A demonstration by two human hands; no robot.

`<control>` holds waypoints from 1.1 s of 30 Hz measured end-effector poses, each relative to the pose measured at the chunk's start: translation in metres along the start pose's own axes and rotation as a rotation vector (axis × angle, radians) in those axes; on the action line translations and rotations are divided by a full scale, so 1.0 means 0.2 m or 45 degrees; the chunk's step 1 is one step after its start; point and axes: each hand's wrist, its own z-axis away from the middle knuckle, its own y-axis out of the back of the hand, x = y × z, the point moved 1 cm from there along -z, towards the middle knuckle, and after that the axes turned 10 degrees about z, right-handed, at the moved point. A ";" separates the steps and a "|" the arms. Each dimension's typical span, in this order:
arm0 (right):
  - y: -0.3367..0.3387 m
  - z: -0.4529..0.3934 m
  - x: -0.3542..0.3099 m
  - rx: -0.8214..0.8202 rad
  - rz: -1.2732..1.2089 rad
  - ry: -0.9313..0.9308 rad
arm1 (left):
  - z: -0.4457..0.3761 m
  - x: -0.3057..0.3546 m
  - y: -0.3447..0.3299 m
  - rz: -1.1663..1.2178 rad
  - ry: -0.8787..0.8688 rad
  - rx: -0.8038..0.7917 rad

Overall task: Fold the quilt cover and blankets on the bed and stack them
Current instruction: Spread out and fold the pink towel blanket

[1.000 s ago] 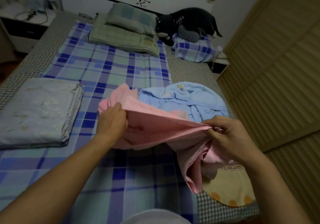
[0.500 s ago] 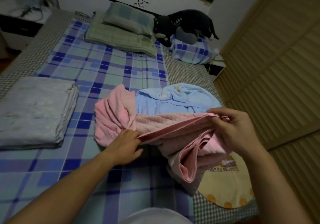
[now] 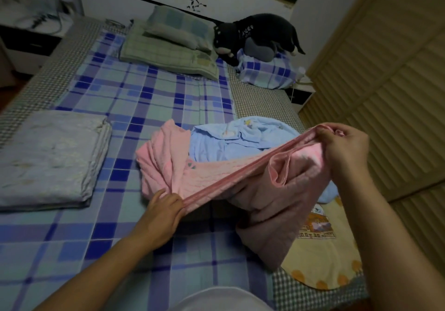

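Note:
A pink quilted blanket (image 3: 240, 178) stretches across the middle of the bed, its hem pulled taut between my hands. My left hand (image 3: 163, 210) pinches the hem low, near the plaid sheet. My right hand (image 3: 344, 146) grips the other end of the hem, raised at the right. The rest of the pink blanket hangs down and bunches on the bed. A crumpled light blue blanket (image 3: 236, 142) lies behind it. A folded pale grey quilt cover (image 3: 50, 156) rests flat at the left. A yellow blanket (image 3: 322, 257) with orange dots lies under the pink one at the right edge.
The bed has a blue plaid sheet (image 3: 134, 103). Green pillows (image 3: 173, 45) sit at the headboard, with a black plush toy (image 3: 257, 34) on a plaid pillow (image 3: 265, 72). A nightstand (image 3: 29, 38) stands at far left, slatted wardrobe doors (image 3: 385, 81) at right.
My left hand dropped from the raised pink edge to the bed and slid along the hem. My right hand lifted and moved right, drawing the hem taut.

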 end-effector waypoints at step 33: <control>-0.22 -0.24 0.18 0.045 0.061 0.004 | 0.13 0.31 0.26 0.619 0.855 0.497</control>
